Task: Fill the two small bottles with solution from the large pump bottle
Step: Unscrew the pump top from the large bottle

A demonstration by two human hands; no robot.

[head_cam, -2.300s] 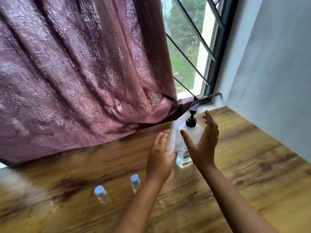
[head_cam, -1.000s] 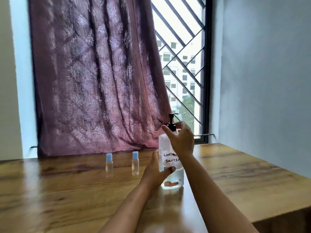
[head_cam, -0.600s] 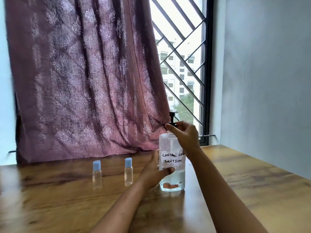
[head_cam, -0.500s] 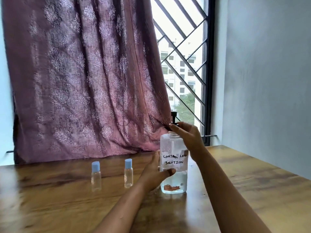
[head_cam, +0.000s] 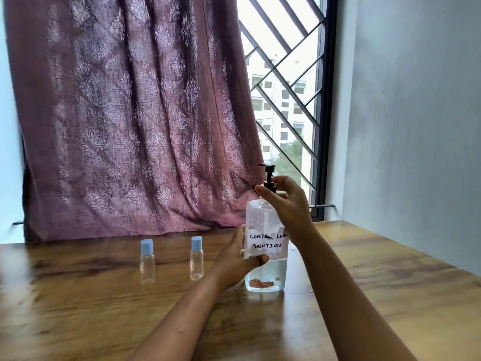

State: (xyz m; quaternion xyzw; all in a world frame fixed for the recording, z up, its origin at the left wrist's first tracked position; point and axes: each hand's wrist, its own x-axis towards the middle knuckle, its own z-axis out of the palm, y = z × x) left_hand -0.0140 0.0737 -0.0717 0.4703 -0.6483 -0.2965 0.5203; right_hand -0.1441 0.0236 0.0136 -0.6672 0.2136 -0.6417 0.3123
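Pump bottle (head_cam: 265, 222) stands upright on the table (head_cam: 390, 282). Left hand (head_cam: 235, 261) is closed around its body at the label; right hand (head_cam: 286, 201) pinches its black collar. The 2 small bottles (head_cam: 147, 259) (head_cam: 196, 257), capped blue, stand to the left, apart.

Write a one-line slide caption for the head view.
Left hand steadies the pump bottle, right hand grips its collar; two capped small bottles wait.
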